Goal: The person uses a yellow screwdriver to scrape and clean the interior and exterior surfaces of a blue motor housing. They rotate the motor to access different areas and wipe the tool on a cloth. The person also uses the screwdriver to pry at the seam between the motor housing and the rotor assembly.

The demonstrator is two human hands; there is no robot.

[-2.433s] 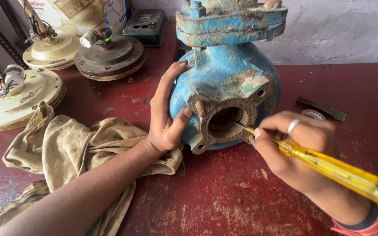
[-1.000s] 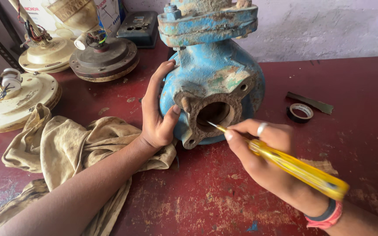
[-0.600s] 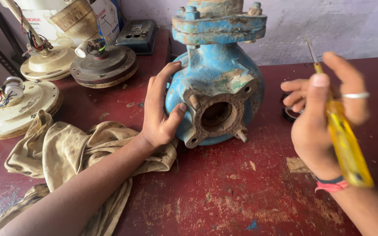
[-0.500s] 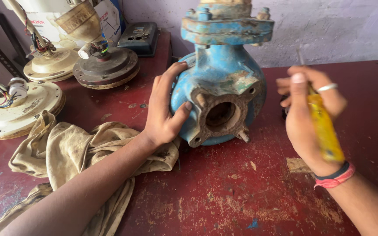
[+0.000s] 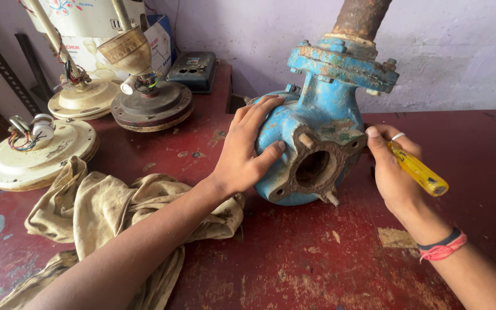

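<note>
Head view: my left hand [image 5: 242,155] lies flat and open against the side of the blue pump [image 5: 311,138], fingers spread over its curve, thumb near the rusty flange [image 5: 311,169]. My right hand [image 5: 394,172] is closed round a yellow screwdriver [image 5: 417,171], just beside the pump's right side. The pump stands on the red table [image 5: 317,258], toward its back edge. A tan rag [image 5: 110,212] lies under my left forearm; fan motors [image 5: 35,152] sit near the table's left edge.
</note>
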